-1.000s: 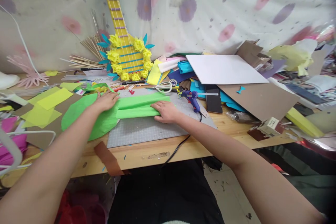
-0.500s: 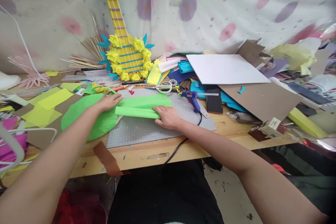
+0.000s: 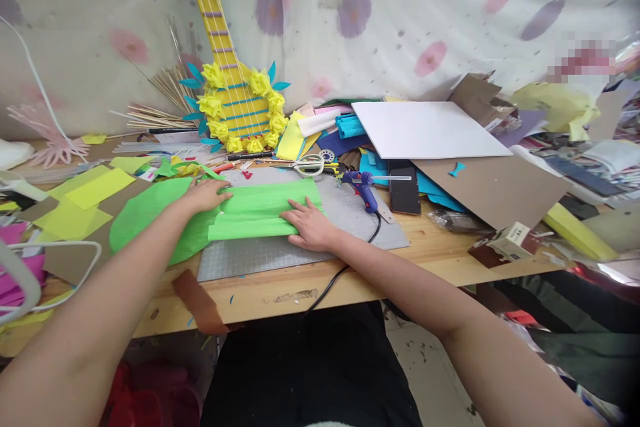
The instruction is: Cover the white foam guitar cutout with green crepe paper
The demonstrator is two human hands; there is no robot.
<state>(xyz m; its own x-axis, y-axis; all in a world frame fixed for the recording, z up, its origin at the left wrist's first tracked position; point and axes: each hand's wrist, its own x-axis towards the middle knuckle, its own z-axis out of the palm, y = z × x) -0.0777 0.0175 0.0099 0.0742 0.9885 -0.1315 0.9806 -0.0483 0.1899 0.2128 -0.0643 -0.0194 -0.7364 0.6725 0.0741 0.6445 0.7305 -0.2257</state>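
A bright green sheet of crepe paper (image 3: 263, 203) lies spread on the grey cutting mat (image 3: 235, 265), creased along its length. My left hand (image 3: 206, 195) rests at its left end, fingers stretched out over the paper. Flat on the sheet's right end lies my right hand (image 3: 311, 223), its fingers spread. Left of the sheet, partly under my left forearm, is a rounded green piece (image 3: 145, 217). A blue glue gun (image 3: 364, 190) sits on the mat to the right, and white-handled scissors (image 3: 309, 165) lie behind the paper.
A yellow paper guitar with flowers (image 3: 245, 110) leans at the back. A white board (image 3: 430, 130), a phone (image 3: 405, 188) and brown cardboard (image 3: 493, 187) lie to the right. Yellow paper squares (image 3: 90, 200) are at left. The glue gun's black cord (image 3: 333, 283) crosses the table's front edge.
The green crepe paper's near fold has been opened out toward me, so the sheet looks wider. My right hand has flattened on it; my left hand stays nearly in place.
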